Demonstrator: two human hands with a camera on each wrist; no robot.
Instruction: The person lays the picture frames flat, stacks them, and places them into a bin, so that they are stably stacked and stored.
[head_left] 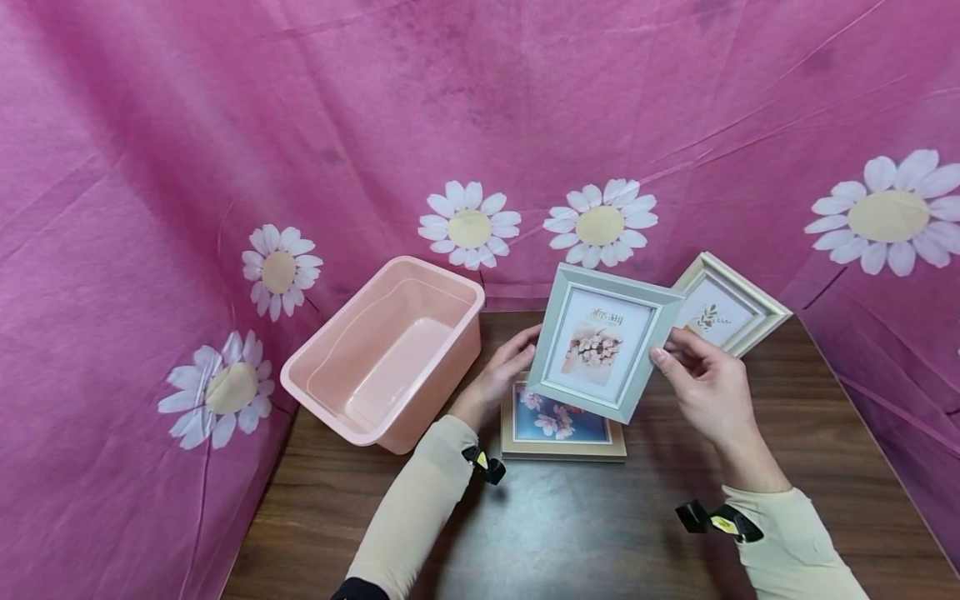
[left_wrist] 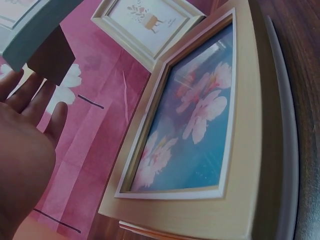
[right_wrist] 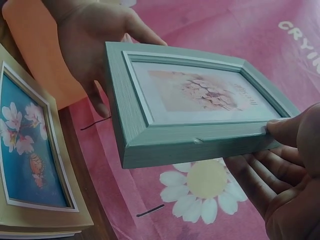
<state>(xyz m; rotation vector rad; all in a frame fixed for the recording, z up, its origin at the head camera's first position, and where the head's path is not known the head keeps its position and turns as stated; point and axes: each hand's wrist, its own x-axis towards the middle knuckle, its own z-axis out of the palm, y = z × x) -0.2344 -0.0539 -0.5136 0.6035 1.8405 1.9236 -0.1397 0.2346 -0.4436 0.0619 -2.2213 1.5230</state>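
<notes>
A pale green picture frame (head_left: 592, 342) with a blossom print is raised above the table, its print upside down in the head view. My right hand (head_left: 712, 392) pinches its right edge, thumb on the front and fingers behind. At the opposite edge is my left hand (head_left: 498, 375), its fingers extended right by the frame; the right wrist view shows this palm open. In the left wrist view a brown flap (left_wrist: 52, 55) juts from the back of the raised frame, near the left fingertips. Below lies a beige frame (head_left: 562, 450) with pink flowers on blue, on top of a stack.
A cream frame (head_left: 738, 287) with a plant print sits behind the right hand, tilted. To the left stands a pink plastic bin (head_left: 442, 392). Pink cloth (head_left: 525, 100) with daisies encloses the brown wooden table (head_left: 337, 508) at the back and sides.
</notes>
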